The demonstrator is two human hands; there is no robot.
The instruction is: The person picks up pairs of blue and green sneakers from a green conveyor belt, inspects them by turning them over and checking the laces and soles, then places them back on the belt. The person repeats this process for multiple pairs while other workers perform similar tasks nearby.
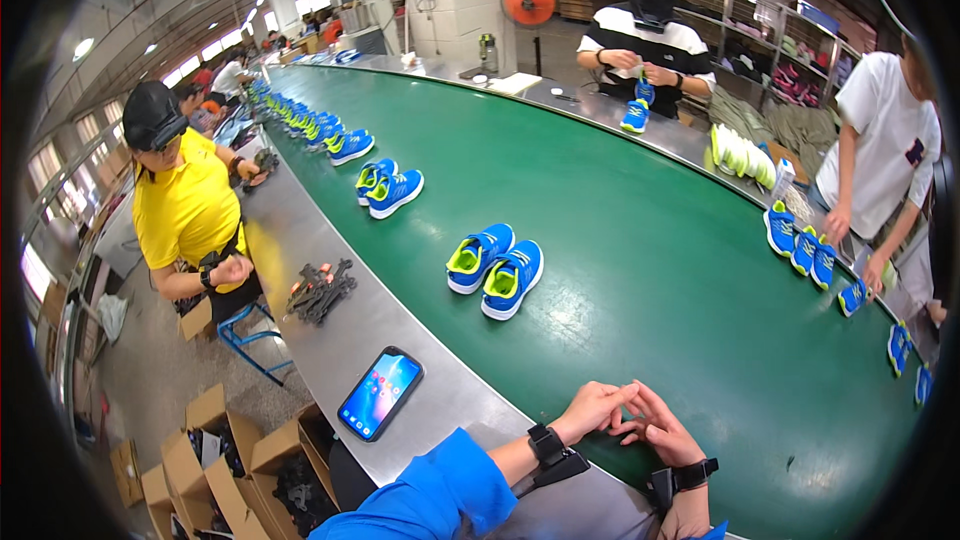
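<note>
My left hand [597, 412] and my right hand [662, 427] meet at the fingertips over the near edge of the green conveyor belt [640, 320]. Both look bare of any object, with loosely bent fingers; the right thumb stands apart. Dark bands with small devices circle both wrists. Beyond my hands, a pair of blue sneakers [516, 280] with lime-green linings rests on the belt, toes pointing away. Farther off sits another sneaker pair [393, 192], then a long row of similar shoes [300, 123]. A smartphone [381, 393] with its screen lit lies on the metal ledge to my left.
Dark plastic pieces [320, 290] lie heaped on the metal ledge [300, 230]. Open cardboard boxes [235, 480] stand on the floor at lower left. A person in yellow [190, 210] sits at left. Across the belt, two people handle sneakers near stacked pale-green pieces [742, 157].
</note>
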